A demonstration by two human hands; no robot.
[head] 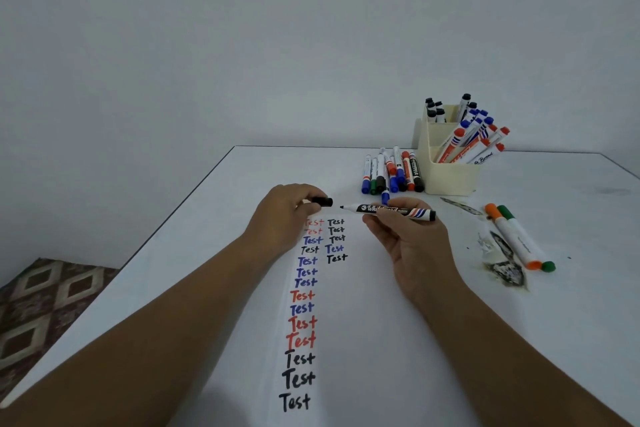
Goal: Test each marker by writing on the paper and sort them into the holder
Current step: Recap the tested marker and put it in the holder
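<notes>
My right hand [412,243] grips a black whiteboard marker [391,211], uncapped, held level with its tip pointing left. My left hand [287,210] pinches the marker's black cap [322,201] a short gap away from the tip. Both hover over the white paper [363,305], which carries two columns of the word "Test" in black, blue and red. A cream holder [450,177] at the back right has black, blue and red markers standing in separate compartments. A pile of several loose markers [391,172] lies just left of the holder.
An orange marker [512,239] and a green marker [526,239] lie side by side on the white table at the right, next to dark stained patches [505,270]. The table's left edge [166,229] runs diagonally, with a patterned rug [41,305] on the floor beyond it.
</notes>
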